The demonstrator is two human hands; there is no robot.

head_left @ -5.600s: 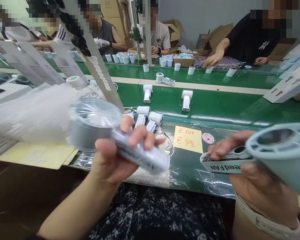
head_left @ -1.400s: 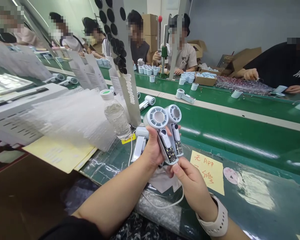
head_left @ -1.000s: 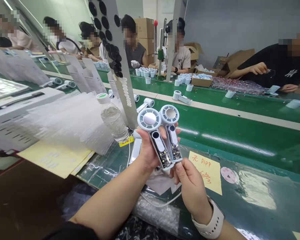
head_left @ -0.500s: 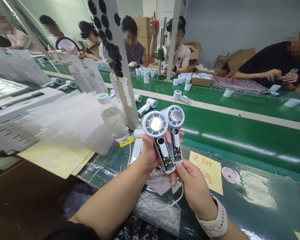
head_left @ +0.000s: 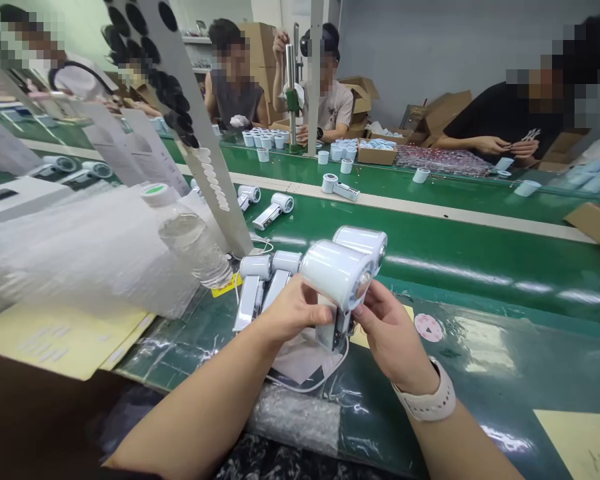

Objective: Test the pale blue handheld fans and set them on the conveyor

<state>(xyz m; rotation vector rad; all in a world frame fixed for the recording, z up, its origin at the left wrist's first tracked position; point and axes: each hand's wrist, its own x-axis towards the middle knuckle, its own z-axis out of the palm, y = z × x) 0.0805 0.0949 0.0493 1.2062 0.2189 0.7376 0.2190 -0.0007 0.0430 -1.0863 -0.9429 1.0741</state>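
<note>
My left hand [head_left: 293,312] grips two white handheld fans [head_left: 343,270] side by side by their handles, with the round heads turned sideways to the right. My right hand [head_left: 390,333] closes on the same handles from the right, its fingers under the near head. A white cable [head_left: 300,385] loops on the bench below the handles. Two more white fans [head_left: 260,287] lie on the green bench just left of my hands.
A water bottle [head_left: 187,237] and a stack of clear bags [head_left: 75,253] sit to the left, over yellow paper [head_left: 65,340]. More fans [head_left: 273,208] lie on the green conveyor [head_left: 455,247]. Other people work across the belt. A pink round sticker [head_left: 429,327] lies to the right.
The two fans, held upright with their faces toward me, are now tipped so the heads point right. My right hand moved up from the handle ends to beside the heads.
</note>
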